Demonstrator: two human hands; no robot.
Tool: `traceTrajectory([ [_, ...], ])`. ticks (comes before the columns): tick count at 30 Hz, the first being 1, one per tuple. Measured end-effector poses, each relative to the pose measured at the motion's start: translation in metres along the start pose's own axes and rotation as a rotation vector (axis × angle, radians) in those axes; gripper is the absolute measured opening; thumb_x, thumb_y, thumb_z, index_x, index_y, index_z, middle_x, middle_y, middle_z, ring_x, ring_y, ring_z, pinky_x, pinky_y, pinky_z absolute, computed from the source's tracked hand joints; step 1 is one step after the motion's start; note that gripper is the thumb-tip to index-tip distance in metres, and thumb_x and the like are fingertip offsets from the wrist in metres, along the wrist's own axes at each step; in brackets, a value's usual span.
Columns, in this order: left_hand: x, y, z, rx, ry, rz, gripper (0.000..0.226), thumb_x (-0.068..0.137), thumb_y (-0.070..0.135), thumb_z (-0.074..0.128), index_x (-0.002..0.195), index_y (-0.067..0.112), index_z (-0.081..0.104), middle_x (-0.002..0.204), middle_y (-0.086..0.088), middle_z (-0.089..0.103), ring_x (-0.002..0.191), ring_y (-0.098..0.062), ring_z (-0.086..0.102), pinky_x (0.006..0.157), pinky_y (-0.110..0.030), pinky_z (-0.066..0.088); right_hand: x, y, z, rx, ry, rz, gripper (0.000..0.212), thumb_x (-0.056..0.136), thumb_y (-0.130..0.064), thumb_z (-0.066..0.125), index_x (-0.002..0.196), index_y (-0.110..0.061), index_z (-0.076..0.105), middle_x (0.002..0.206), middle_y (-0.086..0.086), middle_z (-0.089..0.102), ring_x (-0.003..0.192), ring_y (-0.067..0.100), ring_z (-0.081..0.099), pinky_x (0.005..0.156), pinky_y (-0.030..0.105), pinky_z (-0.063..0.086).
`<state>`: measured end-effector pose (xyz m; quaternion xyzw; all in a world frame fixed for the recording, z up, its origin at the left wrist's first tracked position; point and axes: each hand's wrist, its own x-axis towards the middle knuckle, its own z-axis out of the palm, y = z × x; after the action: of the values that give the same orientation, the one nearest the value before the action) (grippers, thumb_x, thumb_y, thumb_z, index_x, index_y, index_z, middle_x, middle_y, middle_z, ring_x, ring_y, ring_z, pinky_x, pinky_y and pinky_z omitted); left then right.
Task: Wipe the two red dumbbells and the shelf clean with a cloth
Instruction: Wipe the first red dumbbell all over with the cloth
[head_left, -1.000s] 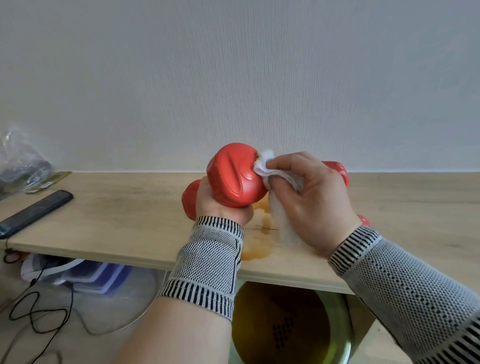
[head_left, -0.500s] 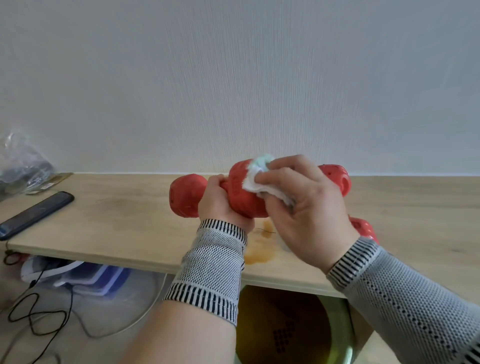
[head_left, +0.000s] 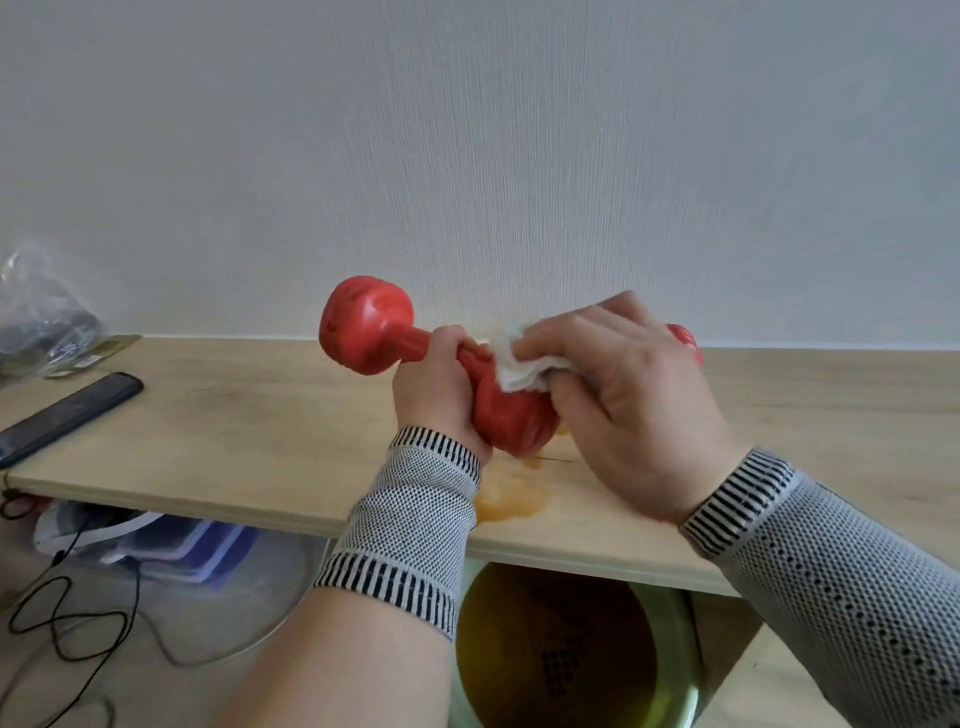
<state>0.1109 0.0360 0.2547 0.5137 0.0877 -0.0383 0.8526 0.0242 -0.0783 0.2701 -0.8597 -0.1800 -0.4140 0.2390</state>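
Note:
My left hand (head_left: 436, 387) grips the handle of a red dumbbell (head_left: 366, 332), held tilted above the wooden shelf (head_left: 249, 431) with one head raised to the upper left and the other head low near me. My right hand (head_left: 623, 400) presses a white cloth (head_left: 519, 364) against the dumbbell's near head. The second red dumbbell (head_left: 685, 340) lies on the shelf behind my right hand, mostly hidden. An orange-brown stain (head_left: 511, 501) marks the shelf below the held dumbbell.
A black phone (head_left: 67, 413) lies on the shelf's left end, with a plastic bag (head_left: 36, 317) behind it. Below the shelf are a green-rimmed bucket (head_left: 675, 649), a fan base, stacked items and black cables (head_left: 67, 629) on the floor.
The dumbbell has been turned in my left hand: its far head swung up and to the left. My right hand with the cloth slid along onto the near head.

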Motion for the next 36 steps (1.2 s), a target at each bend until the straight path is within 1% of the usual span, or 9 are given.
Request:
traceTrajectory([
  [3, 0.001, 0.001, -0.004, 0.066, -0.004, 0.037, 0.016, 0.080, 0.016, 0.061, 0.066, 0.013, 0.054, 0.060, -0.004, 0.050, 0.065, -0.022, 0.054, 0.062, -0.033, 0.046, 0.000, -0.002, 0.003, 0.004, -0.067, -0.113, 0.025, 0.082, -0.015, 0.048, 0.093, -0.014, 0.070, 0.096, -0.004, 0.069, 0.087, 0.017, 0.049, 0.081, 0.025, 0.039],
  [7, -0.005, 0.000, 0.001, 0.049, -0.071, 0.058, 0.025, 0.087, 0.009, 0.058, 0.062, 0.010, 0.054, 0.046, -0.001, 0.052, 0.045, -0.015, 0.051, 0.049, -0.023, 0.045, 0.003, 0.016, 0.003, 0.239, -0.088, 0.375, 0.016, 0.090, -0.024, 0.052, 0.090, -0.028, 0.067, 0.080, -0.012, 0.064, 0.078, 0.010, 0.055, 0.075, 0.027, 0.047],
  [10, -0.010, -0.003, 0.004, 0.031, -0.134, 0.046, 0.027, 0.088, 0.010, 0.056, 0.061, 0.009, 0.054, 0.048, -0.002, 0.055, 0.043, -0.014, 0.052, 0.050, -0.022, 0.046, 0.002, 0.025, 0.003, 0.471, -0.109, 0.629, 0.017, 0.089, -0.033, 0.057, 0.080, -0.024, 0.067, 0.068, -0.012, 0.063, 0.067, 0.004, 0.057, 0.064, 0.016, 0.045],
  [18, -0.003, -0.005, -0.003, 0.114, -0.040, 0.134, 0.031, 0.082, 0.006, 0.056, 0.054, 0.012, 0.046, 0.045, 0.000, 0.043, 0.045, -0.019, 0.043, 0.051, -0.026, 0.038, 0.002, -0.007, 0.002, 0.120, -0.162, 0.016, 0.027, 0.076, -0.017, 0.042, 0.081, -0.018, 0.069, 0.084, -0.004, 0.068, 0.089, 0.021, 0.054, 0.080, 0.030, 0.043],
  [20, -0.002, -0.006, -0.004, 0.138, -0.044, 0.130, 0.030, 0.080, 0.005, 0.056, 0.053, 0.013, 0.045, 0.045, 0.000, 0.040, 0.045, -0.019, 0.041, 0.049, -0.025, 0.034, 0.000, -0.005, 0.007, 0.094, -0.182, -0.008, 0.029, 0.076, -0.018, 0.040, 0.079, -0.016, 0.068, 0.085, -0.003, 0.068, 0.089, 0.023, 0.054, 0.081, 0.029, 0.041],
  [25, -0.010, -0.011, 0.005, 0.179, -0.065, 0.138, 0.018, 0.084, 0.012, 0.061, 0.066, 0.011, 0.058, 0.054, -0.001, 0.053, 0.054, -0.018, 0.051, 0.053, -0.026, 0.041, 0.006, 0.016, 0.002, 0.480, -0.140, 0.562, 0.019, 0.084, -0.015, 0.049, 0.072, -0.023, 0.061, 0.055, -0.017, 0.055, 0.058, -0.002, 0.049, 0.056, 0.013, 0.038],
  [31, -0.006, -0.003, 0.006, -0.198, -0.200, -0.268, 0.023, 0.084, 0.020, 0.058, 0.062, 0.020, 0.052, 0.064, 0.004, 0.052, 0.059, -0.015, 0.055, 0.066, -0.027, 0.048, -0.001, 0.022, 0.010, 1.032, 0.027, 0.984, 0.020, 0.089, -0.021, 0.054, 0.079, -0.018, 0.071, 0.067, -0.001, 0.060, 0.064, 0.013, 0.056, 0.059, 0.025, 0.045],
  [34, 0.004, -0.003, 0.003, -0.385, -0.119, -0.345, 0.002, 0.081, 0.025, 0.062, 0.081, 0.023, 0.061, 0.089, 0.005, 0.066, 0.093, -0.019, 0.068, 0.088, -0.038, 0.052, -0.005, 0.024, 0.017, 1.217, -0.012, 1.113, 0.031, 0.084, -0.023, 0.046, 0.100, -0.005, 0.067, 0.084, 0.013, 0.057, 0.073, 0.023, 0.057, 0.063, 0.032, 0.045],
  [36, 0.014, -0.005, -0.001, -0.426, -0.072, -0.332, 0.032, 0.073, 0.031, 0.067, 0.102, 0.020, 0.068, 0.115, 0.006, 0.069, 0.110, -0.024, 0.065, 0.097, -0.051, 0.046, -0.007, 0.023, 0.017, 1.360, -0.092, 1.109, 0.031, 0.080, -0.018, 0.043, 0.098, 0.001, 0.060, 0.084, 0.016, 0.049, 0.070, 0.025, 0.054, 0.061, 0.029, 0.046],
])
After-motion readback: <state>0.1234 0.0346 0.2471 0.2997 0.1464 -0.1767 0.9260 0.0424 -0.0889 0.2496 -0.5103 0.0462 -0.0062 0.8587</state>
